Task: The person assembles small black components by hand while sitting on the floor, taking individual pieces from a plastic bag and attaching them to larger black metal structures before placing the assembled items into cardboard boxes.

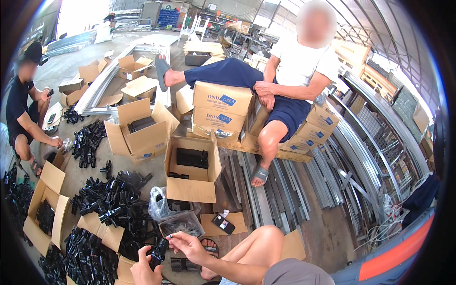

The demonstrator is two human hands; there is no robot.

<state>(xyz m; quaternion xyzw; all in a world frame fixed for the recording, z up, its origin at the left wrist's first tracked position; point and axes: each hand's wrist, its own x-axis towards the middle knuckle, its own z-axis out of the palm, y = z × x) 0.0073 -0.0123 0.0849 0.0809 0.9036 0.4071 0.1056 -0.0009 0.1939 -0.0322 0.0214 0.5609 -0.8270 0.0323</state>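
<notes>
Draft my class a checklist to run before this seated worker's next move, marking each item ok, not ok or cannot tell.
1. Left hand grips the shiny black cylindrical part: ok.
2. Right hand is at the part's upper end: ok.
3. What the right hand pinches is identified: cannot tell, too small.
4. Loose shiny black parts on the floor are neatly sorted: not ok, they lie in a jumbled heap.
5. Black rectangular phone lies apart from both hands: ok.
</notes>
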